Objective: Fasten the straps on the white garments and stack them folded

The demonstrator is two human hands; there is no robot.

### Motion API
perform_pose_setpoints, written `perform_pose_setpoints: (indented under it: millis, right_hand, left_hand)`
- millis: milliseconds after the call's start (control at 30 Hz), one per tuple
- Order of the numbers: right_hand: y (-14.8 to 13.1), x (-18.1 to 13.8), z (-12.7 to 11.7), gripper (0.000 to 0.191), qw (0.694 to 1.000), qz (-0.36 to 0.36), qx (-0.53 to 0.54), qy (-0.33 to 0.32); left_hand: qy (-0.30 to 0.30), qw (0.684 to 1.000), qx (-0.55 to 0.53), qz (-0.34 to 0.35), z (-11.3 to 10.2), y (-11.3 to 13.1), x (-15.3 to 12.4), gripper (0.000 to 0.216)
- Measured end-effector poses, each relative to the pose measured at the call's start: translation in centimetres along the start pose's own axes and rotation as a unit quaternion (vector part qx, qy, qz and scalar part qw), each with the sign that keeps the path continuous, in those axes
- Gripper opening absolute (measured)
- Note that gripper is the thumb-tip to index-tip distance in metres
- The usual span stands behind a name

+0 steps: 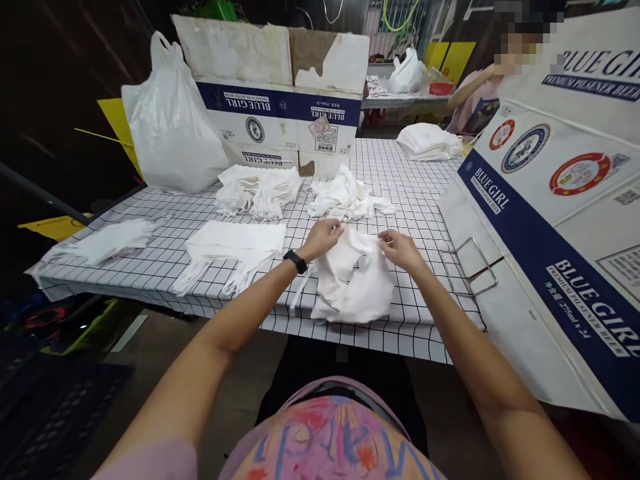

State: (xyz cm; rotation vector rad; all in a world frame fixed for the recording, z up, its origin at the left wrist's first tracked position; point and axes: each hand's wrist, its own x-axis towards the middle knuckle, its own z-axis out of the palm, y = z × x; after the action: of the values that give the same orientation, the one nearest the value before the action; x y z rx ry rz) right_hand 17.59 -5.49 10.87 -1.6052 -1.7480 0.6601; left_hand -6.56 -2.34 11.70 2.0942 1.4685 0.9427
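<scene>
A white cloth garment with an opening near its top lies spread at the table's front edge, its lower part over the edge. My left hand, a black watch on the wrist, is closed in a pinch at the garment's upper left edge. At the upper right edge, my right hand pinches the cloth between thumb and fingers. Just behind lies a crumpled heap of white cloth. Left of my hands rests a neat stack of white strapped pieces, with another white pile behind it.
A checked cloth covers the table. Cardboard boxes stand at the back and right, the right one beside a wire stand. A full white plastic bag sits back left. Another person is beyond the table.
</scene>
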Motion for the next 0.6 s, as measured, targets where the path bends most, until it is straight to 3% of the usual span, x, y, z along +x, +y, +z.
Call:
perform_pose_setpoints:
  millis: [133,267,367,500,600]
  right_hand:
    - [1.2,-0.2,3.1,0.01,0.999,-0.03,-0.026,-0.024]
    - [0.5,-0.6,5.7,0.016,0.994,-0.067,-0.06,-0.059]
    - [0.3,-1.0,7.1,0.018,0.993,-0.058,-0.091,-0.048]
    - [0.0,-1.3,6.9,0.001,0.993,-0.053,-0.103,-0.01]
    - [-1.3,-1.1,5.8,0.007,0.994,-0.09,-0.057,0.012]
  left_hand:
    - [-0.023,1.0,-0.006,-0.017,2.2,-2.3,-1.0,0.017]
    - [-0.01,1.0,-0.013,-0.002,1.7,-1.9,-0.4,0.018]
    - [0.013,0.999,-0.033,0.022,0.7,-1.0,0.1,0.019]
    - [0.023,0.997,-0.051,0.055,-0.4,0.0,0.0,0.019]
    - [0.014,0.995,-0.059,0.075,-0.5,0.7,-0.2,0.019]
